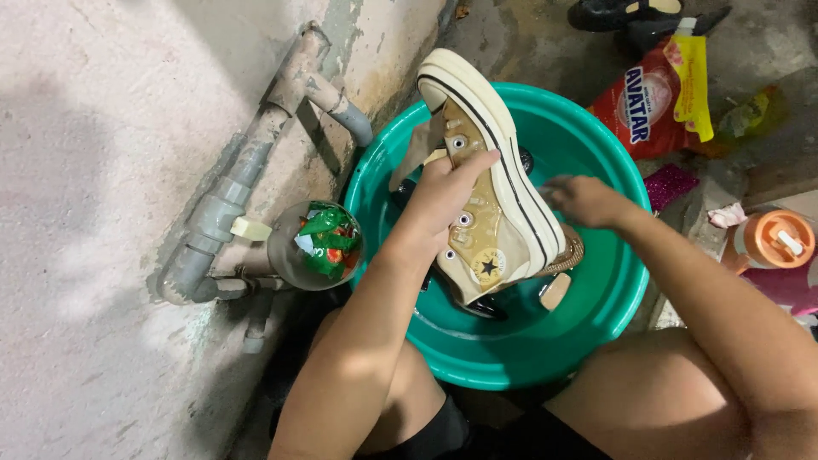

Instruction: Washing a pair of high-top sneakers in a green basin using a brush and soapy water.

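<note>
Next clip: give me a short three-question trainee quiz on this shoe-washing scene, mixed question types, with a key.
1. True or false: the left hand grips the tan high-top sneaker over the green basin.
2. Which side of the basin is the red detergent pouch on? A) the wall side B) the side away from the wall
3. Fill in: the right hand is at the sneaker's ____.

Key: 1 true; 2 B; 3 sole.
</note>
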